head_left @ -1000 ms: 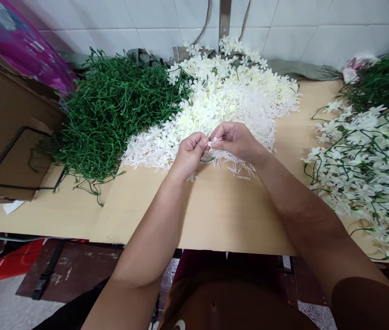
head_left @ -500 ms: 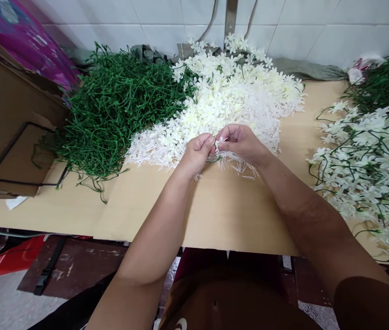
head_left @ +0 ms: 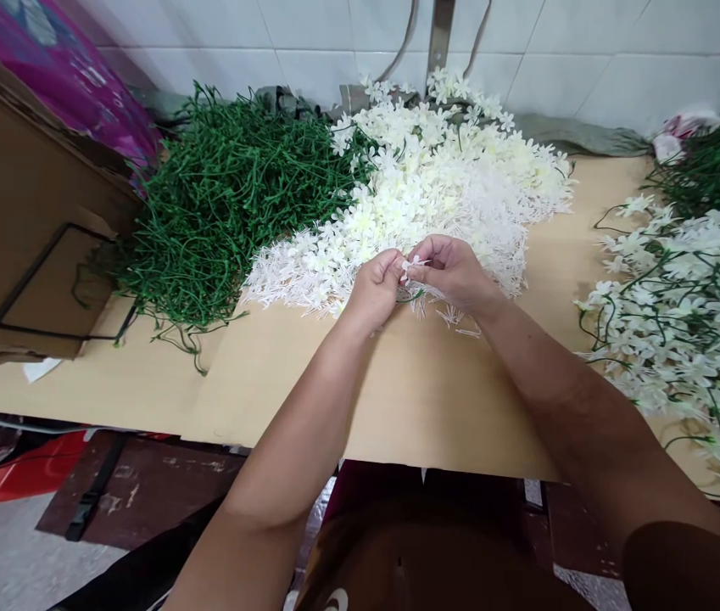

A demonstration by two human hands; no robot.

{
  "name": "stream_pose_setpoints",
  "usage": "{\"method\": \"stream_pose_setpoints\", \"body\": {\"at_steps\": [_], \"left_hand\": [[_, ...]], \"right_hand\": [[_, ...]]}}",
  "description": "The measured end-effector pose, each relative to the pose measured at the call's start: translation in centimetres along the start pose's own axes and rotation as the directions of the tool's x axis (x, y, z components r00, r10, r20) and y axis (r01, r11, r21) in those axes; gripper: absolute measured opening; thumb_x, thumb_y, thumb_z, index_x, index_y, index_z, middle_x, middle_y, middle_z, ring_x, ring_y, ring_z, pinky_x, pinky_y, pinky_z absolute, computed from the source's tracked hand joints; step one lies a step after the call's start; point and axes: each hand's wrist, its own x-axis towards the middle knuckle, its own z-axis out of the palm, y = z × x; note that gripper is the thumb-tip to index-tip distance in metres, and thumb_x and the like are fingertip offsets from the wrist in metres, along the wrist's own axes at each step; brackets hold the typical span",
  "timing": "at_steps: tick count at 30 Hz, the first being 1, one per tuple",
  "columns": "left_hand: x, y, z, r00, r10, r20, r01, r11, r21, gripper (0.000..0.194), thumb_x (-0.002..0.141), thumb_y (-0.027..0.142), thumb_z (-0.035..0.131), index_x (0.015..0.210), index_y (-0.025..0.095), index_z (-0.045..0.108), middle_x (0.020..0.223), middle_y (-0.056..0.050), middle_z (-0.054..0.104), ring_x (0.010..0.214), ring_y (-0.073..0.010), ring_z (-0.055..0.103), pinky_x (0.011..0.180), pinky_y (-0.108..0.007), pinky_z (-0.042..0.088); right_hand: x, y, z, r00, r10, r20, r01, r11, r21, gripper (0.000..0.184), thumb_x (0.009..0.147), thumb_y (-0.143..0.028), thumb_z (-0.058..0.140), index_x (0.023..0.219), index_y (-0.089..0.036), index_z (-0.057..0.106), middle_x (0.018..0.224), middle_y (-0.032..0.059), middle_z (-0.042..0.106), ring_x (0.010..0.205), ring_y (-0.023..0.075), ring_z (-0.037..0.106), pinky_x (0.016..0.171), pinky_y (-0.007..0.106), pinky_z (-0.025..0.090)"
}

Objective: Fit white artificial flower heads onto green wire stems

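Observation:
My left hand point(head_left: 377, 287) and my right hand point(head_left: 452, 270) meet over the front edge of a heap of loose white flower heads point(head_left: 391, 204). Between my right thumb and fingers is a small white artificial flower point(head_left: 411, 267). The fingers of my left hand are closed in a pinch right against it. A bit of green stem point(head_left: 415, 296) shows just below the hands, seemingly running from the left fingers, whose grip is partly hidden. Thin white stalks point(head_left: 452, 316) lie scattered on the table under my right hand.
A big pile of green plastic stems point(head_left: 238, 187) lies left of the white heap. At the right are stemmed white flowers point(head_left: 696, 314), with more green stems point(head_left: 719, 161) behind. A cardboard box point(head_left: 29, 204) and black wire frame point(head_left: 54, 255) stand left on the cardboard-covered table point(head_left: 270, 373).
The whole view has shifted slightly. Both hands stay together over the heap, with the white flower still pinched and only small finger movements.

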Motion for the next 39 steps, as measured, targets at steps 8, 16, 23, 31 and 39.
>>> {"method": "stream_pose_setpoints", "body": {"at_steps": [8, 16, 23, 31, 39], "left_hand": [[-0.4, -0.3, 0.3, 1.000, -0.015, 0.027, 0.017, 0.999, -0.046, 0.038, 0.088, 0.035, 0.052, 0.057, 0.019, 0.038, 0.053, 0.004, 0.036, 0.051, -0.0088, 0.032, 0.049, -0.023, 0.027], [0.1, 1.3, 0.2, 0.998, -0.060, 0.010, 0.060, 0.985, -0.163, 0.043, 0.084, 0.048, 0.061, 0.057, 0.018, 0.046, 0.049, 0.005, 0.037, 0.043, -0.0067, 0.031, 0.044, -0.023, 0.026], [0.8, 1.9, -1.3, 0.979, -0.042, -0.199, 0.025, 0.996, -0.086, 0.052, 0.087, 0.058, 0.050, 0.054, 0.018, 0.053, 0.044, 0.002, 0.042, 0.042, -0.0078, 0.040, 0.044, -0.024, 0.032], [0.9, 1.0, -1.2, 0.978, 0.047, -0.203, -0.046, 0.999, 0.011, 0.046, 0.088, 0.052, 0.053, 0.057, 0.018, 0.055, 0.047, 0.003, 0.044, 0.044, -0.0070, 0.038, 0.046, -0.023, 0.032], [1.1, 0.6, -1.6, 0.964, 0.088, -0.252, -0.068, 0.994, 0.086, 0.038, 0.087, 0.048, 0.056, 0.062, 0.020, 0.055, 0.049, 0.004, 0.040, 0.046, -0.0087, 0.036, 0.047, -0.024, 0.031]], "right_hand": [[-0.1, -0.5, -0.2, 0.999, 0.009, 0.033, -0.004, 0.988, -0.153, 0.045, 0.056, -0.043, 0.086, 0.069, -0.018, 0.051, 0.063, -0.0036, 0.052, 0.059, 0.0080, 0.048, 0.055, 0.025, 0.038], [0.0, -3.1, -0.7, 0.999, -0.015, 0.032, 0.023, 0.959, -0.281, 0.032, 0.067, -0.024, 0.080, 0.071, -0.020, 0.048, 0.059, -0.0056, 0.048, 0.057, 0.0076, 0.047, 0.055, 0.024, 0.039], [-2.1, -6.3, -1.6, 0.963, 0.123, 0.238, -0.022, 0.922, -0.387, 0.029, 0.070, -0.033, 0.075, 0.076, -0.019, 0.051, 0.061, -0.0033, 0.056, 0.059, 0.0095, 0.054, 0.057, 0.025, 0.042], [-4.3, -6.8, -2.1, 0.884, 0.428, 0.190, -0.047, 0.485, -0.873, 0.006, 0.078, -0.019, 0.061, 0.081, -0.016, 0.064, 0.073, 0.0016, 0.064, 0.062, 0.0102, 0.053, 0.058, 0.025, 0.039], [-1.5, -2.0, 1.5, 0.991, -0.016, 0.133, 0.133, 0.265, -0.955, 0.024, 0.079, -0.013, 0.064, 0.102, -0.010, 0.066, 0.105, 0.0154, 0.062, 0.095, 0.0244, 0.056, 0.084, 0.036, 0.043]]}}
